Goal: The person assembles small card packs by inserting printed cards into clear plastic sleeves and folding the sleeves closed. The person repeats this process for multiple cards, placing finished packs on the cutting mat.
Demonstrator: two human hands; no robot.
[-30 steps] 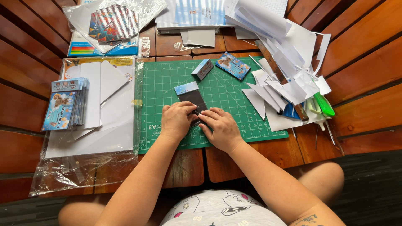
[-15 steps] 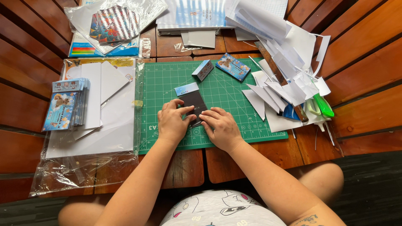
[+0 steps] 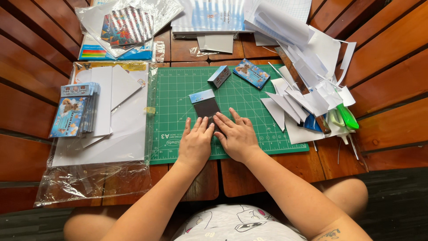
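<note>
Head view: both hands are laid flat, side by side, on the green cutting mat (image 3: 178, 89). The left hand (image 3: 196, 143) and right hand (image 3: 236, 136) are pressed, fingers extended and not curled round anything, onto the near end of a dark grey card with a light blue strip (image 3: 205, 103). The card is held down rather than gripped. Compared with a second ago, little change is seen: hands shifted slightly, card kept in the same spot mid-mat. A creasing or flattening step is judged to be under way. A small folded box (image 3: 219, 76) and a blue printed card (image 3: 252, 73) lie beyond, untouched.
</note>
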